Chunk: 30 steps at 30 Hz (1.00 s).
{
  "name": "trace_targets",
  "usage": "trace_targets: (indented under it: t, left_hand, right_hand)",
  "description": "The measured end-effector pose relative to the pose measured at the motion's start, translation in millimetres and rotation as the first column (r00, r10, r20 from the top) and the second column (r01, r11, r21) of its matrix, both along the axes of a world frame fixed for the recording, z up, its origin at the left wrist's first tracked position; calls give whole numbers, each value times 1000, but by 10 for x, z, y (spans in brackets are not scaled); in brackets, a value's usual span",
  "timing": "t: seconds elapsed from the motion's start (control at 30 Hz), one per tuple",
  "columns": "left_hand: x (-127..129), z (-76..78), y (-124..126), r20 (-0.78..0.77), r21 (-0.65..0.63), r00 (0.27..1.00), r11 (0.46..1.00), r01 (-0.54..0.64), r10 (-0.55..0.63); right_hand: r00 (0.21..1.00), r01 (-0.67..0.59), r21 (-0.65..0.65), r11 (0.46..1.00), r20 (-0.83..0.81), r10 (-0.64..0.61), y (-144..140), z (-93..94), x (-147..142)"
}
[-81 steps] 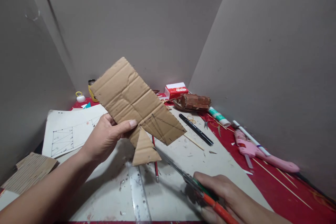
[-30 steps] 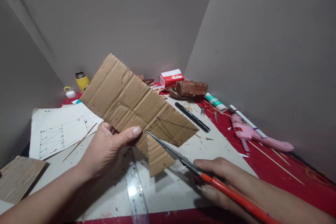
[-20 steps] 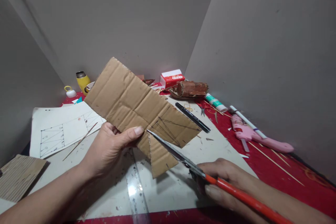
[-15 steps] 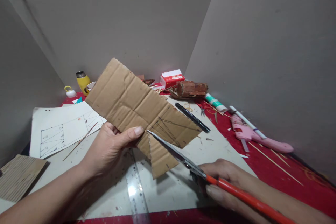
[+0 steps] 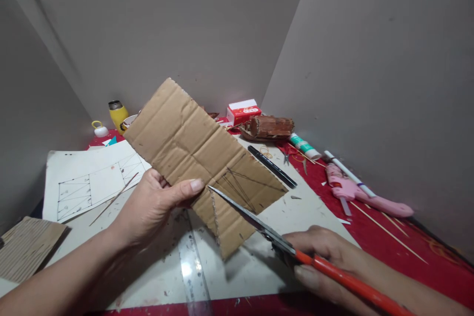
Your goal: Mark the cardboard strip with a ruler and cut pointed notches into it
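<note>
the scissors [image 5: 252, 217] have bitten further along the pencilled line of the cardboard [image 5: 196, 153], held above the steel ruler [image 5: 192, 276] in the pinching left hand [image 5: 155, 205], right hand [image 5: 318, 256] clenched on their handles, triangle flap not yet free.

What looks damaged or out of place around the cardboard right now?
The cardboard, pinched in the left hand, is creased, and its lower flap is cut partly free with a ragged edge beside the scissors in the right hand. Scraps and sticks litter the table.
</note>
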<state>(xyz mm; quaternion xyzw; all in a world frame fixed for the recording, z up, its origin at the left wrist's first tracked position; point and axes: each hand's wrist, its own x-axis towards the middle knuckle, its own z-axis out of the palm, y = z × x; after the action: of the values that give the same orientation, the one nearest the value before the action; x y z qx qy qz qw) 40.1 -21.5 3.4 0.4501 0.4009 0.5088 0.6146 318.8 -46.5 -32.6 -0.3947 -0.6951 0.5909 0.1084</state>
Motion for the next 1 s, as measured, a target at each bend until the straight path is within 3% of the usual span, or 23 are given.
trace_targets:
  t: [0.3, 0.63, 1.0]
  left_hand:
    - [-37, 26, 16, -75, -4, 997, 1000, -16, 15]
    - [-70, 42, 27, -55, 29, 996, 997, 72, -70]
    - [-77, 79, 25, -98, 34, 993, 997, 65, -61]
  right_hand:
    - [996, -88, 56, 995, -12, 89, 34, 8, 38]
    - [997, -82, 8, 997, 7, 82, 40, 11, 28]
    - [995, -97, 55, 994, 0, 97, 48, 24, 15]
